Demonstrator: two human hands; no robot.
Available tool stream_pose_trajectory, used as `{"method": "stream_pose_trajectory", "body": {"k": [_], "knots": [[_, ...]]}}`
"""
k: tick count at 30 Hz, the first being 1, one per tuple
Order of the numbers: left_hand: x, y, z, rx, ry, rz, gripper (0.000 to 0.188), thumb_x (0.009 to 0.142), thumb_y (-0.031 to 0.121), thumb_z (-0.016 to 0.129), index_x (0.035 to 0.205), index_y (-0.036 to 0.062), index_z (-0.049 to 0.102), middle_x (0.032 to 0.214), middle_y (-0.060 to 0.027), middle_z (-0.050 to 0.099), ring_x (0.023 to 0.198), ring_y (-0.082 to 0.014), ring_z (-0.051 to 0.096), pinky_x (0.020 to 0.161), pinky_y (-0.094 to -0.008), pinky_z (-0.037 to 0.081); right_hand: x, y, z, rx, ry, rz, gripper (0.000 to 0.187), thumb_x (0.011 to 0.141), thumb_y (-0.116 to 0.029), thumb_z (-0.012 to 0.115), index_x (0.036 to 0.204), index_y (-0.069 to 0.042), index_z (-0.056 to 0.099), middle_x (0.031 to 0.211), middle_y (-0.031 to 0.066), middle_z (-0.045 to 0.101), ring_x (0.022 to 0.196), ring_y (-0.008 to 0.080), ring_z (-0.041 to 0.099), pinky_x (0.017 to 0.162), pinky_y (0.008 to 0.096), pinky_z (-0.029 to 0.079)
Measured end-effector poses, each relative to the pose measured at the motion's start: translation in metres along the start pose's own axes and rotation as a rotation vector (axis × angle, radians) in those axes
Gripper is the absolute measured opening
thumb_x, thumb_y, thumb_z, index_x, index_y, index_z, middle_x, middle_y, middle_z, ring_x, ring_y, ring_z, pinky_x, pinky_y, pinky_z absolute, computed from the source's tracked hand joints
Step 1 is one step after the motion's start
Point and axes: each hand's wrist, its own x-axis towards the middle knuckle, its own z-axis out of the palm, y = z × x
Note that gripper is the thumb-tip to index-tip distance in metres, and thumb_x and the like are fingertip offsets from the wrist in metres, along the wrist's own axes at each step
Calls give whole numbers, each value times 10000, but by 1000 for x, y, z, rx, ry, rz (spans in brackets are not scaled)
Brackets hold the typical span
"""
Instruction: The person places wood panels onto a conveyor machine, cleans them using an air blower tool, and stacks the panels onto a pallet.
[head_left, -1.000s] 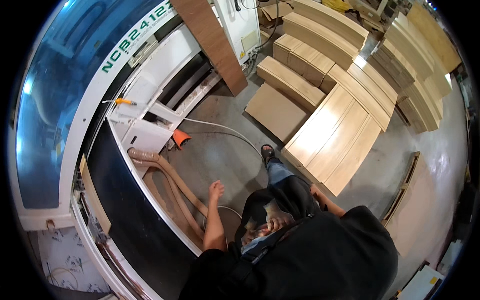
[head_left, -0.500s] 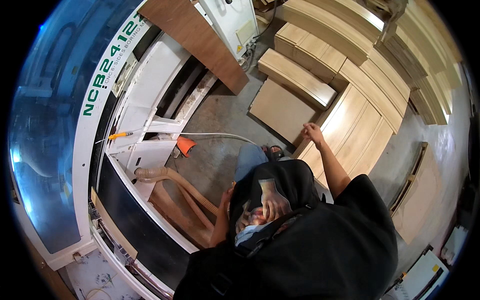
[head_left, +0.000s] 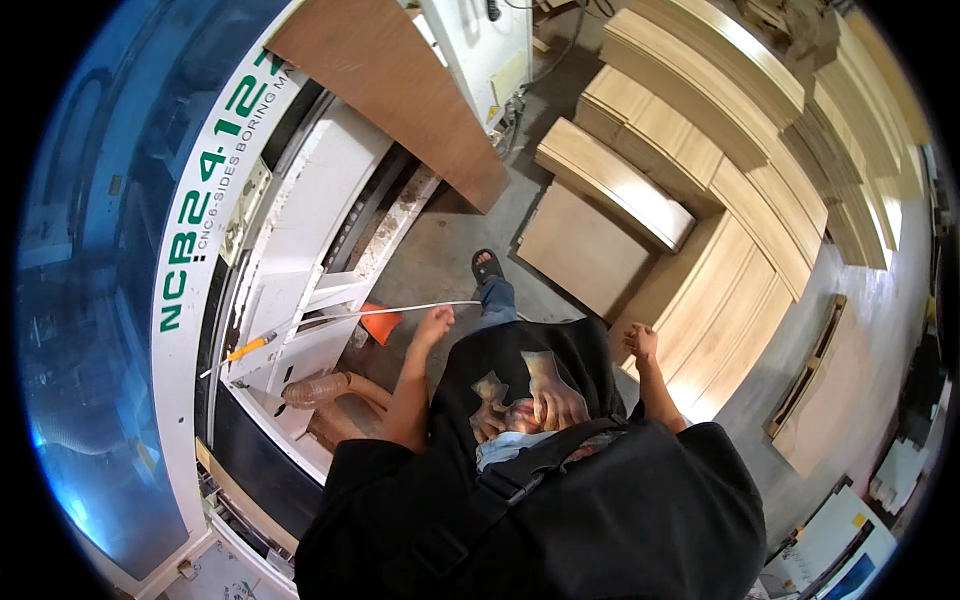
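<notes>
My left hand [head_left: 434,325] hangs in front of me on the left, its fingers curled, with nothing seen in them. Just beyond it runs a thin white hose [head_left: 400,309], which leads left to a yellow-orange air blow gun [head_left: 250,347] on the white machine. Whether the hand touches the hose I cannot tell. My right hand [head_left: 641,341] is held at my right side, fingers loosely curled in and no object showing. It is nearest to the stacked pale wood panels [head_left: 720,305], and appears over their near left edge.
A large white machine [head_left: 200,210] with a blue window lines the left. A brown board [head_left: 400,95] juts from it. Below lie an orange cone-like piece [head_left: 380,325] and a ribbed hose [head_left: 315,390]. A flat board [head_left: 585,245] lies by the stacks; another panel [head_left: 815,385] is far right.
My left hand has come forward and up from beside my body. My right hand has drawn back toward me from over the panels, its fingers more curled. A foot has stepped forward.
</notes>
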Motion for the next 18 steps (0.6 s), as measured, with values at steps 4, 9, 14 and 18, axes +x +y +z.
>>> {"method": "stream_pose_trajectory", "body": {"k": [4,9,14,18], "knots": [[52,35,-90,-73,55,411,366,1018,416,590,1264,147,626,965,-5,702,732,-88,608,592,-226,455,-18,-39,86,-109,-203,-78,298,1025,-284,572,1130,-15,645,833,77,690,657,142,626,568,279,493],[75,99,-155,252,100,-62,335,1009,355,594,1261,138,630,986,-44,719,691,-97,599,567,-246,451,-69,-121,152,-96,-244,-217,341,1041,-331,556,1167,-28,649,912,73,712,746,131,664,632,253,501],[97,136,-169,255,87,26,336,1007,280,600,1279,84,629,1011,-51,713,766,-117,620,666,-273,490,-60,-94,150,0,-136,-54,324,1002,-353,608,1136,-65,674,903,43,710,707,92,623,576,237,463],[83,179,-140,207,48,211,367,1011,242,603,1317,40,606,1039,-54,696,837,-131,611,787,-296,513,-21,-12,121,-141,-83,217,286,979,-320,592,1080,-63,662,949,107,713,702,169,652,565,293,500]]}}
